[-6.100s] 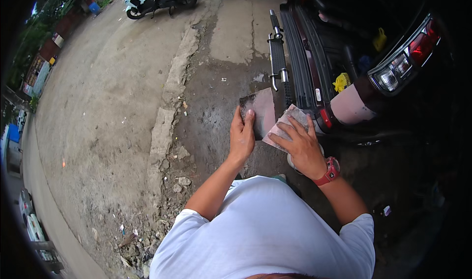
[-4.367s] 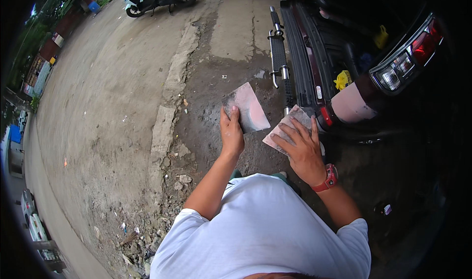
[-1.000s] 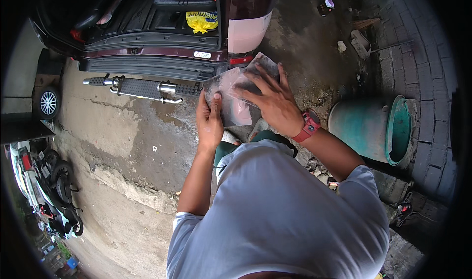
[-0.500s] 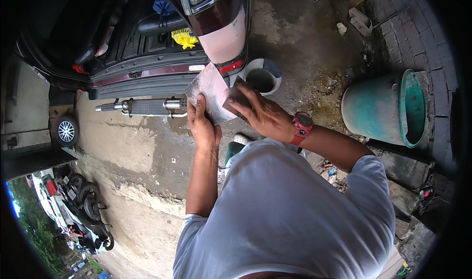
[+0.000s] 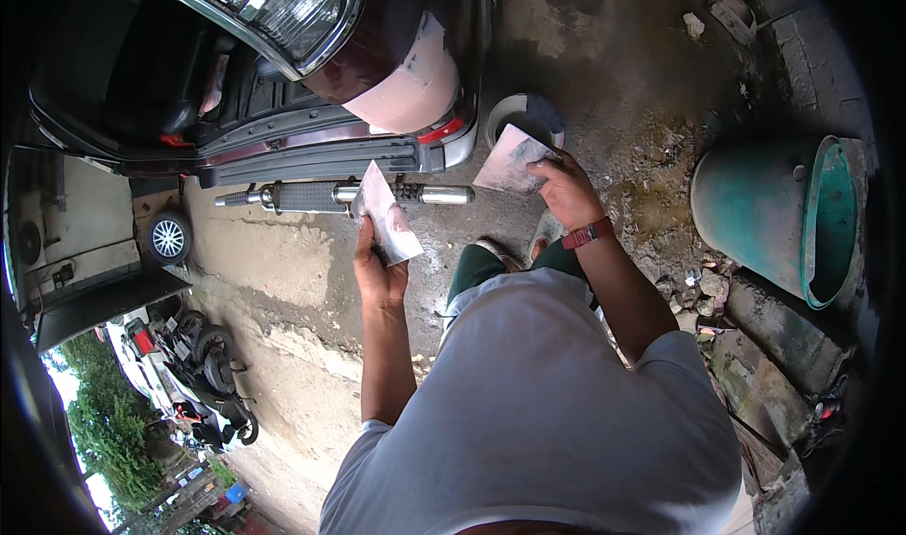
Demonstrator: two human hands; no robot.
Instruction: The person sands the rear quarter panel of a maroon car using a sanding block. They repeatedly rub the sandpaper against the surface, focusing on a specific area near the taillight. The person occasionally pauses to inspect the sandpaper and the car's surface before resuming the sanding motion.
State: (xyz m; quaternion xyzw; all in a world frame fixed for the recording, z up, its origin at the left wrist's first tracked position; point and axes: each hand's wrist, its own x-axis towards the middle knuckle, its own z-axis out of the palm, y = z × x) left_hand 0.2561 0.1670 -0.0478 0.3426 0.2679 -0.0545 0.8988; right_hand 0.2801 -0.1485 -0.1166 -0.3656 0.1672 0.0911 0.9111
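Observation:
My left hand (image 5: 380, 273) grips a thin flat plate (image 5: 379, 209) by its near edge, its face smeared with pink paste. My right hand (image 5: 569, 195) pinches another thin square plate (image 5: 507, 159), coated pink with grey smudges, between thumb and fingers. The two plates are apart. Beyond them stands the rear corner of a dark maroon car (image 5: 363, 7), where a pale pink filler patch (image 5: 408, 90) covers the bodywork below the lamp (image 5: 269, 2). The right plate overlaps the view of a bucket (image 5: 543, 110) behind it.
A bar with chrome ends (image 5: 321, 197) runs beneath the car's rear edge. At right a large green tub (image 5: 755, 209) lies on its side near rubble and concrete blocks (image 5: 769, 323). Motorcycles (image 5: 203, 360) and a wheel (image 5: 168, 239) are at left.
My right hand has drawn its plate off the left one, moving right and turning the pink face into view. My left hand still holds its plate, now tilted. The view has shifted.

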